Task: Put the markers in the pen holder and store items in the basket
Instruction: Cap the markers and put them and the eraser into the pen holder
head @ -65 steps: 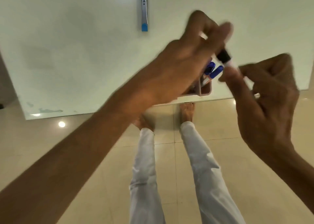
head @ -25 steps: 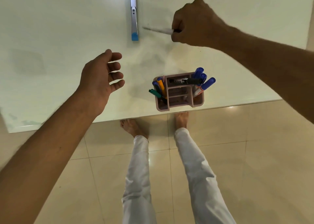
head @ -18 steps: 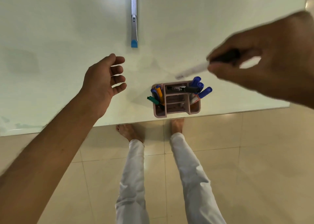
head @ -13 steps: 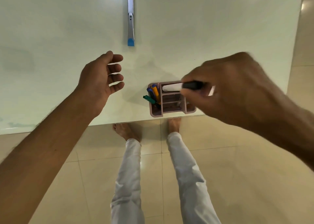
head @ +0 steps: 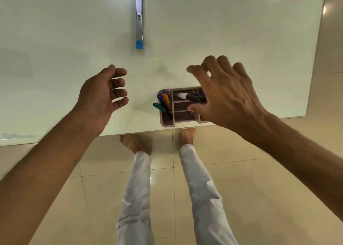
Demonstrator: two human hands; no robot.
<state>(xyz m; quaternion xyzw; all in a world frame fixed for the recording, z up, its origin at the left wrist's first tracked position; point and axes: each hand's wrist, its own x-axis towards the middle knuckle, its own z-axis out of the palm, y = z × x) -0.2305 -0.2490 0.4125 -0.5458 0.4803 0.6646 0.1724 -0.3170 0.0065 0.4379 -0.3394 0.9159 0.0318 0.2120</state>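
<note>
A pinkish pen holder (head: 168,123) stands near the front edge of the pale table (head: 55,59). A white marker with a black cap (head: 189,96) lies across the holder's top. Yellow, blue and green markers (head: 164,101) stick out of its left compartment. My right hand (head: 224,94) hovers over the holder's right side with fingers spread, holding nothing, and it hides that side. My left hand (head: 102,96) floats open to the left of the holder, palm turned toward it.
A grey-and-blue tool (head: 139,22) lies farther back on the table, in line with the holder. The table's front edge runs just behind my bare feet (head: 133,142) on the tiled floor. No basket is in view.
My right hand carried the white marker from the far table to the holder, laid it across the top and let go. My left hand stayed open on the left.
</note>
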